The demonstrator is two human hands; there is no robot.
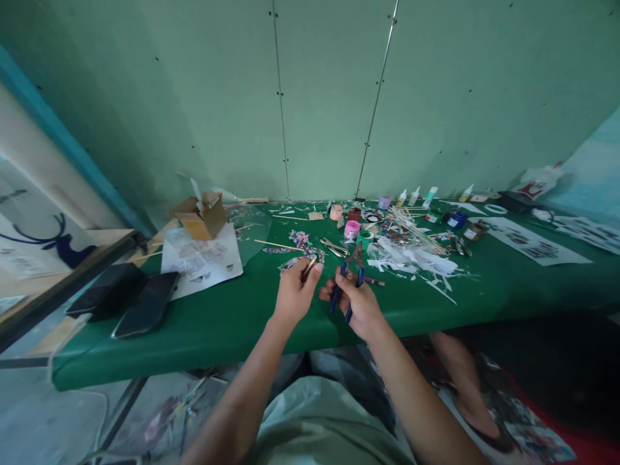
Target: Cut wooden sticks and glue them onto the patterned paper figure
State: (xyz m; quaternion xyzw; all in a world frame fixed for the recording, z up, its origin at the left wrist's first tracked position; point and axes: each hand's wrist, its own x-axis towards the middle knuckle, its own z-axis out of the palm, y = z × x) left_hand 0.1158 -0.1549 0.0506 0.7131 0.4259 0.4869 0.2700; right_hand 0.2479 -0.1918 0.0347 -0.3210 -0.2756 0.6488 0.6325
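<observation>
Green cloth covers the long table (203, 323) under a pale green wall, and from the head camera both hands hover just above its near edge. Right hand (358, 307) is clenched round blue-handled pliers (349, 284), jaws pointing away toward the pink pot (352, 228). Left hand (293, 294), just left of the pliers, pinches a thin stick (309, 268) between fingertips. Risk as I judge it: the stick looks slender, so a hard squeeze could snap it off crooked or flick a piece into the paper scraps (416, 261) right of the pliers. Two phones (145, 303) lie far left.
</observation>
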